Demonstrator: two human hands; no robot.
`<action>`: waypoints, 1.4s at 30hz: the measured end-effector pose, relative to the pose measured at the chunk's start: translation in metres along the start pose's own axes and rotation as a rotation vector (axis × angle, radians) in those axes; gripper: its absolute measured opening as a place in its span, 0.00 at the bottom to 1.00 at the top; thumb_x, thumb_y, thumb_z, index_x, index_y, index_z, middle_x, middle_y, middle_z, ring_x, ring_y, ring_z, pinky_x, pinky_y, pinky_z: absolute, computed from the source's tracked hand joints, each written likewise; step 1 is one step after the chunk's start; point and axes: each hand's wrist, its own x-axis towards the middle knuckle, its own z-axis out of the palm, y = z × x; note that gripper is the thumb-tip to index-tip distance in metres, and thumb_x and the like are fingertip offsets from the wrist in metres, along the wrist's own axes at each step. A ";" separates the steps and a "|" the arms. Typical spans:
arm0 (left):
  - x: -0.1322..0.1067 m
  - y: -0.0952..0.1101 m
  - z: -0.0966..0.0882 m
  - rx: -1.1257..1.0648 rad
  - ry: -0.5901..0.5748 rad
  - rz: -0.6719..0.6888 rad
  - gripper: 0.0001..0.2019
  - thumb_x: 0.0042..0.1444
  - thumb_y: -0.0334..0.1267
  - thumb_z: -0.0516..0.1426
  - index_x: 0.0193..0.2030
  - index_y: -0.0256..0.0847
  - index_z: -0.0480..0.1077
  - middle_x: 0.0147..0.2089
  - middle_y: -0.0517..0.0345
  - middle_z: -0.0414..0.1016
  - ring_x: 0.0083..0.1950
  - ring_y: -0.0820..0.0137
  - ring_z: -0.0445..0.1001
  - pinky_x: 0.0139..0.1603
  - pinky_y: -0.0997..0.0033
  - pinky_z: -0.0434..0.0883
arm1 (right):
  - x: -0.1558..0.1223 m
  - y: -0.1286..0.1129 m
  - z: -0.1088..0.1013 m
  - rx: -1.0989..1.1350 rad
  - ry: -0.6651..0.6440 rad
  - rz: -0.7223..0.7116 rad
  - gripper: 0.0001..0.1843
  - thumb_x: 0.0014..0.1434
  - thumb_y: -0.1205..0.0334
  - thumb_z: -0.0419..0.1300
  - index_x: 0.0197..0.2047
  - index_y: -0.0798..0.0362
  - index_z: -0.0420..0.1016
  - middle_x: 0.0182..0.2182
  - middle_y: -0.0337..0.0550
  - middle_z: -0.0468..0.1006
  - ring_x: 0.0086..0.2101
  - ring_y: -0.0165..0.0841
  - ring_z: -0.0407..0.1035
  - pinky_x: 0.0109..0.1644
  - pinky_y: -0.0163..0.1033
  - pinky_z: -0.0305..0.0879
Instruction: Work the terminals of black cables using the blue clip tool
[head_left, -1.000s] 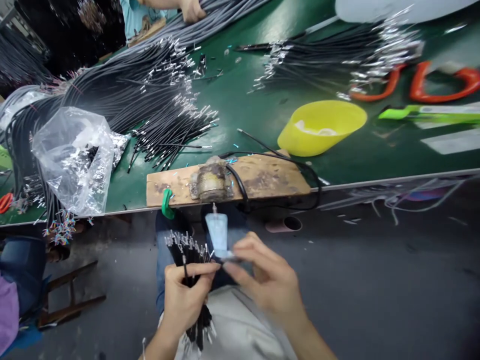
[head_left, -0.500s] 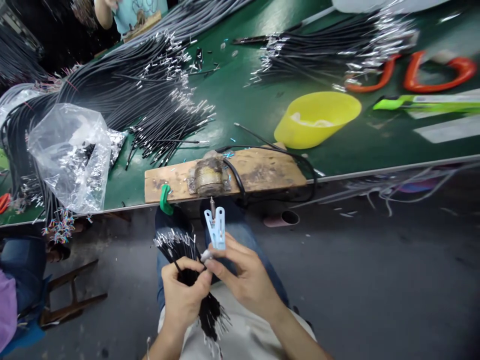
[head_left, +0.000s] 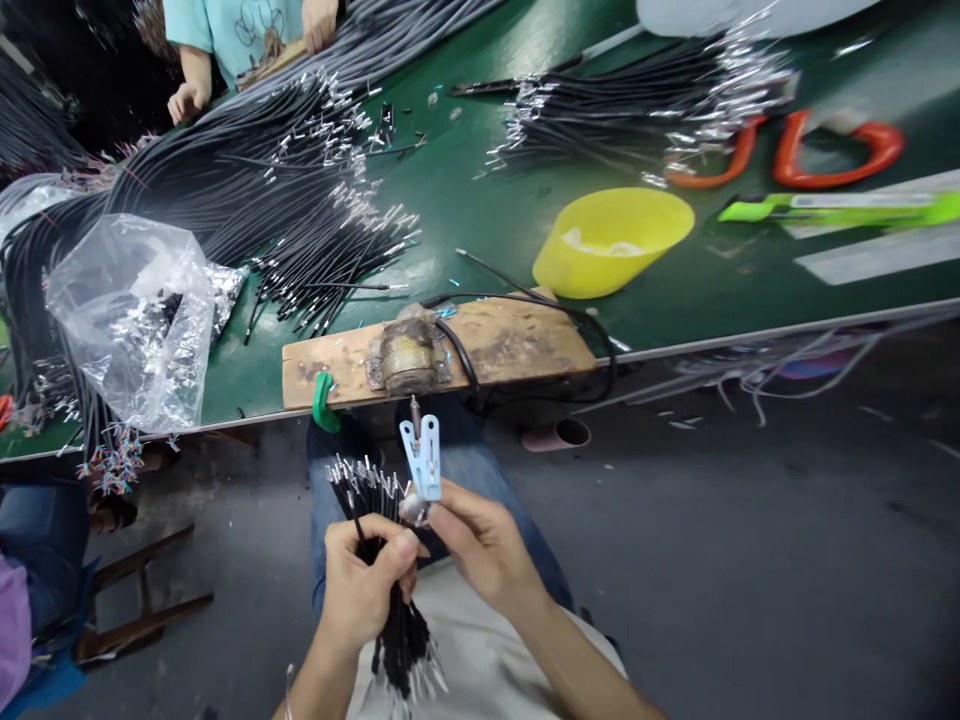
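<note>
A bundle of black cables (head_left: pixel 396 640) with silvery ends is in my left hand (head_left: pixel 367 585), whose fingers and thumb are closed around it over my lap. Beside it, my right hand (head_left: pixel 484 545) is closed in a pinch at a small, rounded silvery piece (head_left: pixel 415 508), its exact kind unclear. Just above those fingers is a light-blue clothespin (head_left: pixel 424 460), in line with a thin metal tip (head_left: pixel 415 405). That tip points toward me from a worn metal block (head_left: pixel 409 352) on a wooden board (head_left: pixel 517 345).
A green clamp (head_left: pixel 324 402) grips the board at the table edge. On the green table lie more cables (head_left: pixel 322 230), a plastic bag (head_left: pixel 131 310), a yellow cup (head_left: pixel 611 245), orange-handled scissors (head_left: pixel 840 180) and a green marker (head_left: pixel 832 208). A co-worker (head_left: pixel 240 40) is across the table.
My right fingers have drawn slightly apart from my left hand, and more of the silvery piece shows. The cable bundle has tilted more upright. The co-worker's hands have come into view.
</note>
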 end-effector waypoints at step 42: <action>0.003 -0.012 0.009 -0.240 0.029 -0.139 0.21 0.40 0.57 0.62 0.22 0.41 0.65 0.14 0.67 0.56 0.13 0.81 0.50 0.13 0.76 0.52 | -0.010 0.001 0.001 -0.320 0.307 -0.378 0.12 0.52 0.77 0.56 0.34 0.48 0.69 0.24 0.39 0.72 0.26 0.33 0.67 0.29 0.39 0.64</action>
